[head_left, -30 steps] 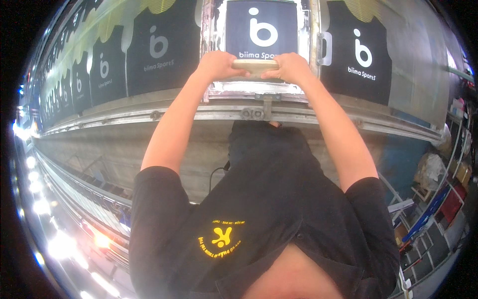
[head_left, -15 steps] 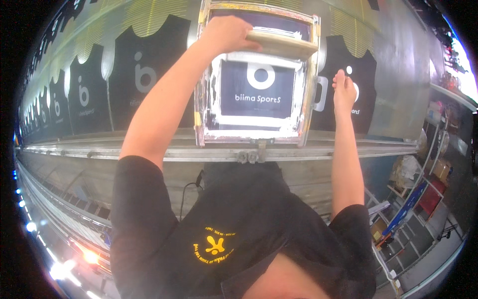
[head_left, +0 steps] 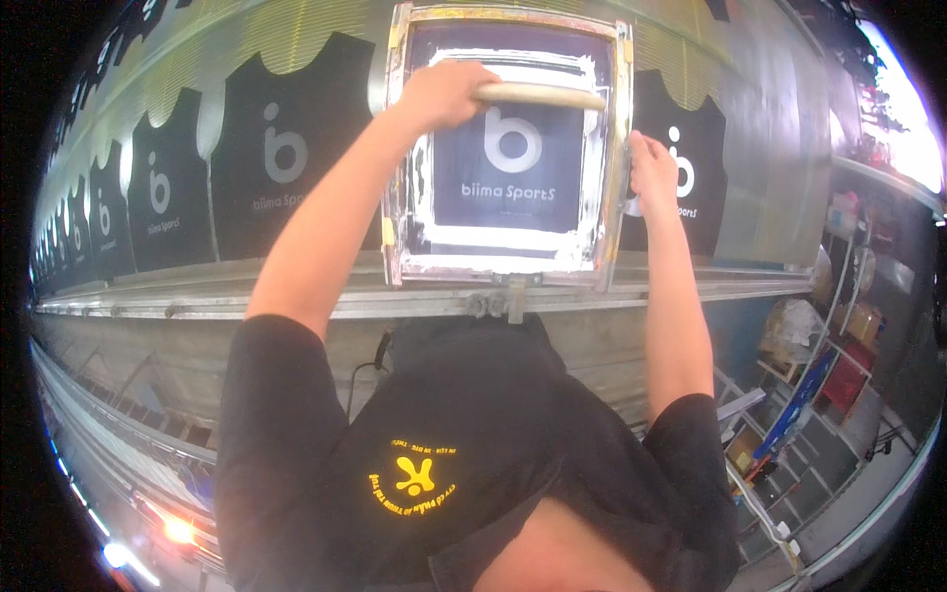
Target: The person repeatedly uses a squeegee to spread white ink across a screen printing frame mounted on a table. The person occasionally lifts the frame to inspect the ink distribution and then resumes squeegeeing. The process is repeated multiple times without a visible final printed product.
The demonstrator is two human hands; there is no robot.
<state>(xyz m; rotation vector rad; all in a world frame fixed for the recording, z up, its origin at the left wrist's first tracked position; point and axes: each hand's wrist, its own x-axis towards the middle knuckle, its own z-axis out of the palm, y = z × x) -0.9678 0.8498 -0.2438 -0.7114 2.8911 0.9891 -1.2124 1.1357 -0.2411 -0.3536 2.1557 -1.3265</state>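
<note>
My left hand (head_left: pixel 449 96) is closed round the left end of a squeegee (head_left: pixel 547 96), a long pale bar lying crosswise over the upper part of a screen-printing frame (head_left: pixel 623 74). White ink is smeared round the inside of the screen, and a round logo with lettering shows through its mesh. At the frame's right side my right hand (head_left: pixel 655 176) has its fingers curled on the white side handle, which is mostly hidden. Just right of that hand lies a black sleeveless shirt panel (head_left: pixel 705 133) with a white logo, partly covered by the frame and hand.
More black shirt panels (head_left: pixel 247 133) with logos lie in a row along the table to the left. A metal rail (head_left: pixel 227 303) runs along the table's near edge, with a clamp (head_left: pixel 515 301) under the frame. Shelving with a blue bar (head_left: pixel 794 414) stands at the right.
The squeegee has tilted and now shows narrower, a little lower on the screen. My right hand has moved left onto the frame's handle. The logo under the mesh looks greyer.
</note>
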